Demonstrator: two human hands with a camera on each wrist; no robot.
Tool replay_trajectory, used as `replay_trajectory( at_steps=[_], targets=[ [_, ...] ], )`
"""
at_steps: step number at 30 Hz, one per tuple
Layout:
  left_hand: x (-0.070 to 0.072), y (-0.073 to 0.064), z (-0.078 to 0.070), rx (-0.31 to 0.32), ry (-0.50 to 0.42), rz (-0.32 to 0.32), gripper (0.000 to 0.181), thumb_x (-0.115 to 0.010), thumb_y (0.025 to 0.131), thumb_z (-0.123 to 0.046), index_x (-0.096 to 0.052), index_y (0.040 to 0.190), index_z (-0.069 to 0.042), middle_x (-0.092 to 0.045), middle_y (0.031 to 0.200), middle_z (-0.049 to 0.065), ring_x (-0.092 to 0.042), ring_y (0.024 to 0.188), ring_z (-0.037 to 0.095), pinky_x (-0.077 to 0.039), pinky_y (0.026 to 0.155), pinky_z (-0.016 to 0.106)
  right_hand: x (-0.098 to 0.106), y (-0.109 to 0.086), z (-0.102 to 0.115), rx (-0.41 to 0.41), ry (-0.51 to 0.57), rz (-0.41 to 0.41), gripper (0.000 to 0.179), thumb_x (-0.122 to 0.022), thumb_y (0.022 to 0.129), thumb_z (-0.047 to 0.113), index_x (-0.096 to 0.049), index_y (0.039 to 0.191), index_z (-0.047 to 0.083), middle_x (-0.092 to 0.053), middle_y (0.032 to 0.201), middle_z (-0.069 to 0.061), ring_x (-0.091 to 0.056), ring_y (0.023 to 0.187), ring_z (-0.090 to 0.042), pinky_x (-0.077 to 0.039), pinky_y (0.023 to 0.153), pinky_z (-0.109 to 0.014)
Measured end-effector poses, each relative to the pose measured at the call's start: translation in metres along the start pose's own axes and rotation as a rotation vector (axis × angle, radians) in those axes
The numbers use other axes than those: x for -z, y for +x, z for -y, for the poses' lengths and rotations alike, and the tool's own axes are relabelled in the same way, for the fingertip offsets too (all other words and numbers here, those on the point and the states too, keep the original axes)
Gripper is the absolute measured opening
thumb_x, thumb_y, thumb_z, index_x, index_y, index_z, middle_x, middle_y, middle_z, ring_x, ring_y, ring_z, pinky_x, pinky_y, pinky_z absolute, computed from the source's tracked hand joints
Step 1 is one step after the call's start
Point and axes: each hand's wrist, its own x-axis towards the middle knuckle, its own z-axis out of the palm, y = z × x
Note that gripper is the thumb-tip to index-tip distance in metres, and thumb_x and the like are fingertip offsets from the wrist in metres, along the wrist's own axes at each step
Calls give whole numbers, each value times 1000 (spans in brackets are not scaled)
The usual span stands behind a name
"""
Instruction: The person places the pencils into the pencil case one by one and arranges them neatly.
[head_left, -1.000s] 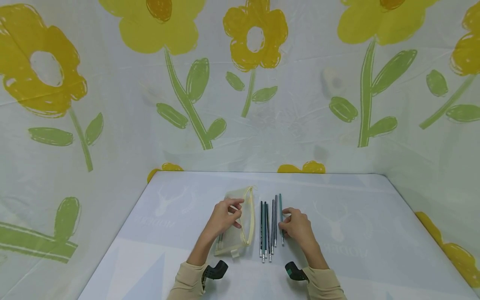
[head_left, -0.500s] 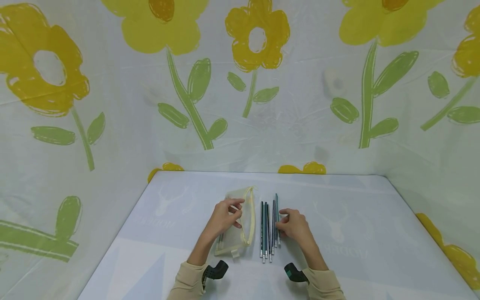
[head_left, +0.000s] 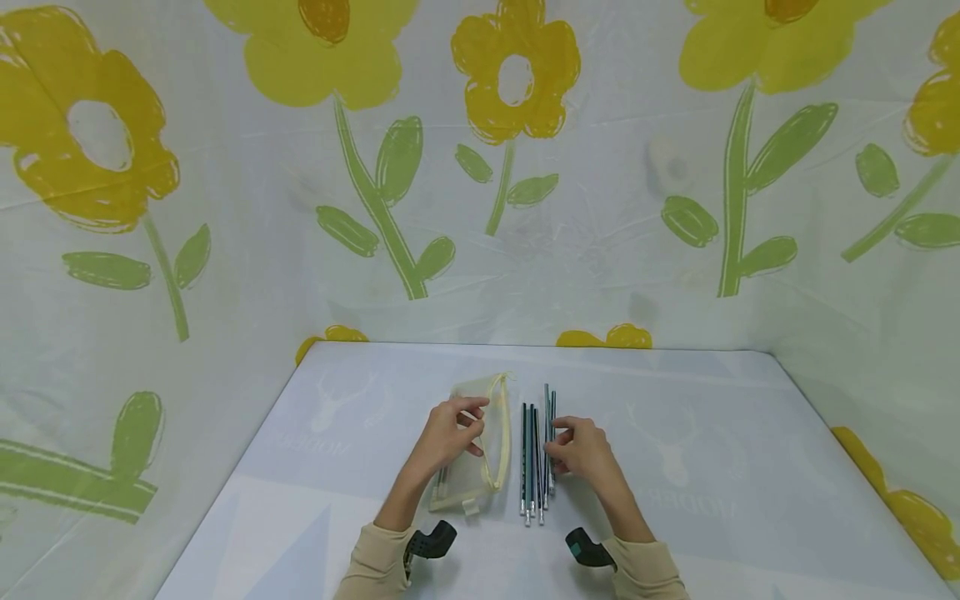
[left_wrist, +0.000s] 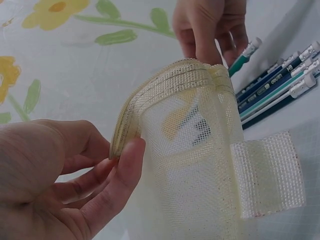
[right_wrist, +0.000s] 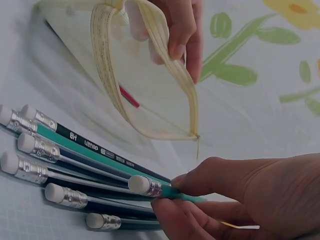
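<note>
My left hand (head_left: 447, 432) pinches the zipped edge of a pale yellow mesh pencil pouch (left_wrist: 185, 170), whose mouth gapes toward the right. Inside it, the right wrist view shows something slim and red (right_wrist: 129, 96). Between thumb and fingers, my right hand (head_left: 587, 451) pinches a green pencil (right_wrist: 167, 192) near its white eraser end. This pencil overlaps the right side of a row of dark and green pencils (head_left: 532, 467) lying side by side, erasers toward me. Part of the pouch is hidden behind my left hand.
The pouch and pencils are on a white table (head_left: 675, 517) with faint printed patterns. A white fabric tab (left_wrist: 270, 172) sticks out from the pouch. Flower-printed cloth (head_left: 592, 250) hangs around the back and sides. Black wrist-camera mounts (head_left: 433, 541) sit by both wrists.
My right hand has shifted left with the green pencil, from beside the row to over its right-hand pencils. My left hand and the pouch have stayed in place.
</note>
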Motion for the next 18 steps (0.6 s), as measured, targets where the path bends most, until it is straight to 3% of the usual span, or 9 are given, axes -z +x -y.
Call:
replay_trajectory(
  at_steps=[11,18],
  targets=[
    [0,0,1,-10,-6,-10,37,-51,92,9,-58,129,10,-56,106,33,-62,93,51,-65,56,41,-8,-4,6,35,12,27,49,-73,83,6,-60,130,-1,-65,81,-7,-63,54,-12,-59,51,-23],
    [0,0,0,-1,-11,-7,38,-50,92,9,-58,129,10,-55,107,35,-63,93,51,-64,59,48,-14,-6,11,76,69,65,48,-73,81,3,-61,128,-3,-65,82,-7,-64,53,-12,-61,51,-25]
  ],
)
